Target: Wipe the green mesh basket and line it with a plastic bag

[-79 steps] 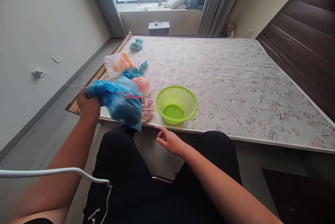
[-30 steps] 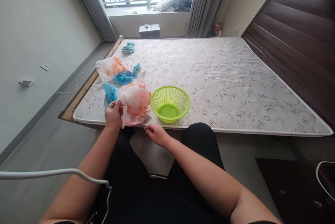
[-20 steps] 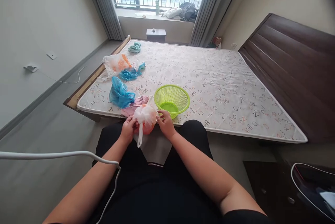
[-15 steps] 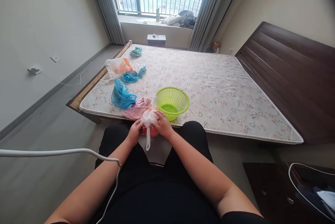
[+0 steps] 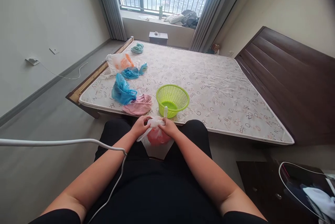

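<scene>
Between my knees, at the near edge of the mattress, hangs a thin white plastic bag with something red showing through its lower part. My left hand grips the gathered top on the left side. On the other side my right hand pinches the same top, and a loop of the bag's handle sticks up beside it. Just beyond my hands stands a green plastic basket on the mattress. A pink cloth lies to its left, with a crumpled blue plastic bag against it. What is inside the white bag I cannot make out.
The patterned mattress stretches ahead to a dark headboard at right. Farther back lie another blue bag, a white-and-orange bag and a green cloth. A white cable crosses over my left arm.
The white bag has turned and moved slightly right and toward me, showing more red. Its handle loop now points up rather than down. Both hands have shifted with it.
</scene>
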Available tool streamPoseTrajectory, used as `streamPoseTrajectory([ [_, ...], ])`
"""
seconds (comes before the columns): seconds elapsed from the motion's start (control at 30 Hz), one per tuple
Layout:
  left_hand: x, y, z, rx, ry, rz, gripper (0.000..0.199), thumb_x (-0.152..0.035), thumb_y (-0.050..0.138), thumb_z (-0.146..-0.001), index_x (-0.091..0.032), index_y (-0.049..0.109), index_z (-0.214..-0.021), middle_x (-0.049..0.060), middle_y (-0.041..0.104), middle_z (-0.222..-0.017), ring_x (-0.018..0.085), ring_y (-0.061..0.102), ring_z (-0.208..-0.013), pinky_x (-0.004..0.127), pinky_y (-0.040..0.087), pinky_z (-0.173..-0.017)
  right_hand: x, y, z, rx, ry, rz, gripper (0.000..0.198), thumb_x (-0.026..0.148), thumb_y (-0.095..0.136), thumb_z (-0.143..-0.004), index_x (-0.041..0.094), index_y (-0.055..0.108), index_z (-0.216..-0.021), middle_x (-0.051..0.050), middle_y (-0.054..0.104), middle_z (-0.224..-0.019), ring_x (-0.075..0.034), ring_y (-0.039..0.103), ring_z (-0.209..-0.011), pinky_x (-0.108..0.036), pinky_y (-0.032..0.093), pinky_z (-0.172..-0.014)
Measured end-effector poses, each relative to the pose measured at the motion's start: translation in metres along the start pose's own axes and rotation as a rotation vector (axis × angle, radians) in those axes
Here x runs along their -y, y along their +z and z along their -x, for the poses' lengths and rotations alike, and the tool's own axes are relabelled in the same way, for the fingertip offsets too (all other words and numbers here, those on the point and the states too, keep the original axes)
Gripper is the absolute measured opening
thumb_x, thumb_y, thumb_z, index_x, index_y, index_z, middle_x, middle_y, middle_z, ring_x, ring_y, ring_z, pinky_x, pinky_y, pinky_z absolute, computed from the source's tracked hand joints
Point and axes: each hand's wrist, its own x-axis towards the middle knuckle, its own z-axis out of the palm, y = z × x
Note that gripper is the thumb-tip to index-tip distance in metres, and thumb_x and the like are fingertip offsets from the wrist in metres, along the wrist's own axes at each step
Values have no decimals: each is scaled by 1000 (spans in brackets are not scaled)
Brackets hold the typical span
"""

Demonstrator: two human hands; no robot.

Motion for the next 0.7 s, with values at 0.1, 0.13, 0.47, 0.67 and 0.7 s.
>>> streamPoseTrajectory([
  [0.1,-2,1,-1,-52,227,-130,37,-25,71,-84,-22,73,-121,11,65,-128,28,58,-126,48,45,-113,4,1,-4,40,12,26,40,36,70,-91,16,65,-125,-13,74,-119,-26,70,-109,-32,50,-91],
  [0.13,-2,3,-1,-23,267,-133,38,-26,73,-84,-22,72,-122,11,64,-131,29,57,-129,48,43,-116,5,2,-6,44,5,29,39,36,70,-91,16,65,-124,-12,75,-117,-25,70,-107,-31,50,-89],
  [0.47,7,10,-6,151,68,-172,42,-26,84,-76,-22,72,-116,7,69,-119,25,67,-103,38,54,-96,-1,13,-17,8,-79,77,22,27,64,-92,15,64,-110,-8,72,-99,-18,63,-86,-26,42,-75],
  [0.67,16,1,-13,10,-110,-252,14,-27,73,-83,-19,73,-94,9,71,-101,26,65,-98,36,50,-90,-9,4,-22,157,29,114,20,22,62,-89,16,68,-107,-8,74,-95,-20,63,-82,-27,44,-74],
  [0.7,18,-1,-15,-34,-154,-244,12,-27,70,-85,-19,72,-93,10,71,-100,26,65,-97,36,49,-88,-12,2,-22,177,32,112,20,20,64,-86,16,70,-105,-7,74,-92,-20,63,-81,-27,45,-74],
])
